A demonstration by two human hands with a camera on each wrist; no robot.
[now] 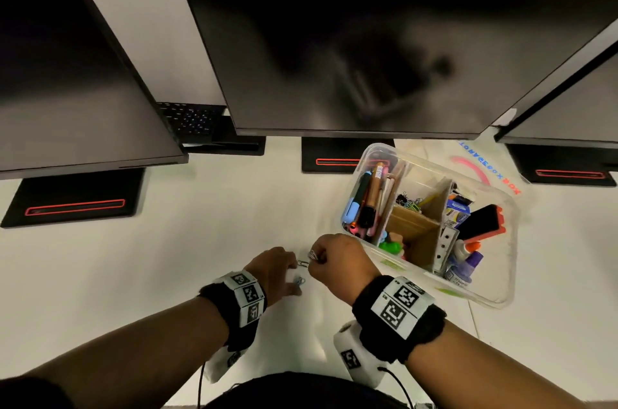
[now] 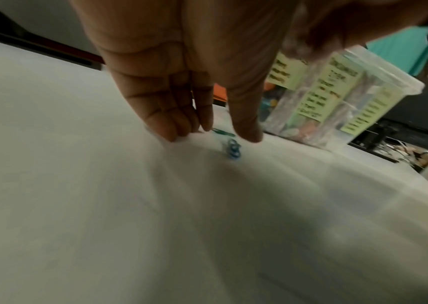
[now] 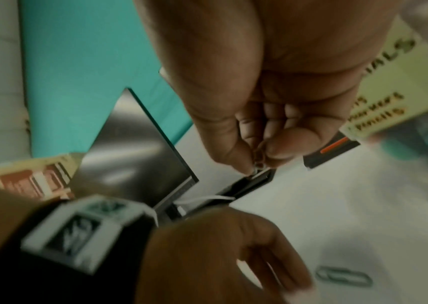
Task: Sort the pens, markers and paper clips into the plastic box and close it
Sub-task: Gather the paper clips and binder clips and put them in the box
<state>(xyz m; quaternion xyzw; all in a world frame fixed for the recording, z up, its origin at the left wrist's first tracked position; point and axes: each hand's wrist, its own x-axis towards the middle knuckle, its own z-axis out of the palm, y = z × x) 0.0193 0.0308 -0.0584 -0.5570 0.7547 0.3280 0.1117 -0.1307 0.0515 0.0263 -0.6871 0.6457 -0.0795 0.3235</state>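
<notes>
Pinching paper clips (image 1: pixel 313 255) (right hand (image 1: pixel 337 258)).

The left hand (image 1: pixel 275 271) reaches forward palm down, its straight fingers (image 2: pixel 171 121) touching the surface. Just beside it, the right hand (image 1: pixel 337 261) is curled, thumb and fingertips (image 3: pixel 280 148) pinched together. Both wrists wear black bands.

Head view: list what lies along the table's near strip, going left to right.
Left hand → blue paper clips → right hand → plastic box.
</notes>
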